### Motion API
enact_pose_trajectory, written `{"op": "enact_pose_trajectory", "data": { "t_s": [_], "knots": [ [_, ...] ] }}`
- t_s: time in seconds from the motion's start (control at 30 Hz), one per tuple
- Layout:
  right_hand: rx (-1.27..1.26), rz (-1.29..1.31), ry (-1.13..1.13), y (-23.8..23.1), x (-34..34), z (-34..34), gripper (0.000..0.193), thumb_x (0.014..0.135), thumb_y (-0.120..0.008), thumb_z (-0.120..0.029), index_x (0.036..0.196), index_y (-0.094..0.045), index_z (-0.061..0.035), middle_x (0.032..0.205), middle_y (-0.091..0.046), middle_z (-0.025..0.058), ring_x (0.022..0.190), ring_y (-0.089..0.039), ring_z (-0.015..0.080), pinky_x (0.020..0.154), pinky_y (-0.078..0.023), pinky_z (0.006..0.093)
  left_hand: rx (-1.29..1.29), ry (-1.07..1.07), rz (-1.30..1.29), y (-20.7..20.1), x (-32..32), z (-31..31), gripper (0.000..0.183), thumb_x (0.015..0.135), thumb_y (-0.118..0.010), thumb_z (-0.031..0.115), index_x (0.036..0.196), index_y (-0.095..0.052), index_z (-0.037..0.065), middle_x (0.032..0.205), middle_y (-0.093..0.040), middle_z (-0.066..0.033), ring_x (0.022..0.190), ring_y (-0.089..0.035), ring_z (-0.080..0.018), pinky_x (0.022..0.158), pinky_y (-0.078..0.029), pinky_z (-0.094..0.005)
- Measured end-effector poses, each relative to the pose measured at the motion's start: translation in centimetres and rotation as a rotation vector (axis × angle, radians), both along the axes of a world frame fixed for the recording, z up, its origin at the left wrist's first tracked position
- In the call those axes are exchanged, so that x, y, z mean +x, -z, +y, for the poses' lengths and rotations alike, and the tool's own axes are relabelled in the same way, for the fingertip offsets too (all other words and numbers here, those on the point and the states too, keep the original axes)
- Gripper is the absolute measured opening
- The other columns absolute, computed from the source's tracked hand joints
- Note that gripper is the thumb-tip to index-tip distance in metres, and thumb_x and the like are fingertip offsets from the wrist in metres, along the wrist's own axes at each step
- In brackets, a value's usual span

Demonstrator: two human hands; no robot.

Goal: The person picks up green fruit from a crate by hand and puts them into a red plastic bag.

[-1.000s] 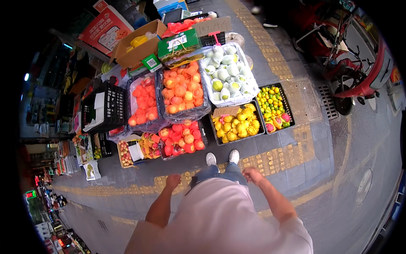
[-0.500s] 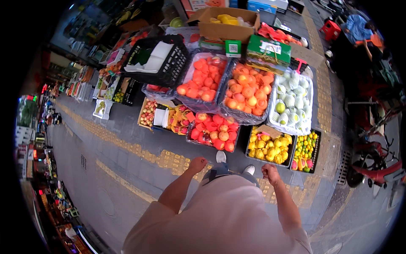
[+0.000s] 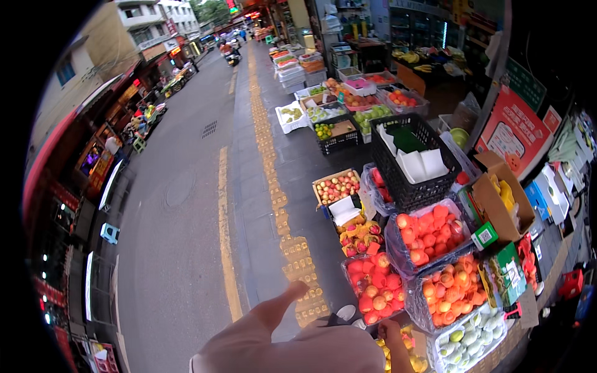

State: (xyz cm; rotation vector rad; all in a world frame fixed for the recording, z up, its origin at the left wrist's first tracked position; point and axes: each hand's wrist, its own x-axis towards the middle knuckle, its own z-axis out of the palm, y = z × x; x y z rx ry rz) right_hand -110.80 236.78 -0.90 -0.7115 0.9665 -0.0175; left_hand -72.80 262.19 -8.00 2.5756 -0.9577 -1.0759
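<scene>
My left hand (image 3: 298, 289) hangs low above the yellow tactile paving, its fingers loosely curled and no object visible in it. My right hand (image 3: 388, 329) is at my side, also curled, with nothing showing in it. It hangs above a crate of yellow fruit (image 3: 415, 355), which my forearm partly hides. Just beyond lies a crate of red-wrapped round fruit (image 3: 377, 287). To its right are a crate of orange fruit (image 3: 453, 297) and a white box of pale fruit in foam nets (image 3: 474, 340). Neither hand visibly touches the fruit.
A black plastic basket (image 3: 415, 198) with white paper stands above more fruit crates. A cardboard box (image 3: 501, 205) and a red sign (image 3: 515, 138) are to the right. Yellow tactile paving (image 3: 278, 205) runs along the street. Stools and stalls line the left; a motorbike (image 3: 232, 59) is far ahead.
My view has swung left, from facing the fruit stand to looking along the street. The stand now lies to my right. Both hands remain low and curled.
</scene>
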Motion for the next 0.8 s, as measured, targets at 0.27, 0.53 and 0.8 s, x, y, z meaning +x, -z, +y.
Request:
{"op": "enact_pose_trajectory", "data": {
  "t_s": [0.27, 0.53, 0.8],
  "knots": [
    [-0.175, -0.135, -0.029, -5.0, 5.9, -7.2, 0.018, 0.083, -0.056, -0.017, 0.068, -0.055, -0.0070, 0.056, -0.049, 0.0037, 0.043, -0.043, 0.0135, 0.044, -0.040, 0.0306, 0.260, -0.418, 0.285, 1.6, -6.0, 10.0, 0.037, 0.084, -0.062, 0.041, 0.102, -0.073, 0.011, 0.098, -0.072, -0.0137, 0.089, -0.069, -0.0308, 0.082, -0.053, -0.0418],
    [0.087, -0.035, -0.099, -3.0, 5.2, -2.5, 0.018, 0.086, -0.057, -0.019, 0.072, -0.053, -0.0087, 0.058, -0.049, 0.0022, 0.047, -0.043, 0.0132, 0.047, -0.037, 0.0294, -0.054, -0.486, 0.067, -1.5, -9.7, 9.3, 0.021, 0.082, -0.071, 0.026, 0.092, -0.074, 0.008, 0.076, -0.071, -0.0053, 0.066, -0.066, -0.0149, 0.059, -0.053, -0.0309],
    [0.077, -0.061, -0.154, -2.8, 5.6, 1.0, 0.018, 0.090, -0.059, -0.019, 0.076, -0.057, -0.0079, 0.060, -0.051, 0.0019, 0.049, -0.045, 0.0141, 0.048, -0.038, 0.0285, 0.051, -0.195, 0.229, -5.0, -13.2, 9.7, 0.029, 0.083, -0.062, 0.035, 0.084, -0.072, 0.007, 0.078, -0.069, -0.0096, 0.074, -0.067, -0.0274, 0.070, -0.053, -0.0396]
  ]
}}
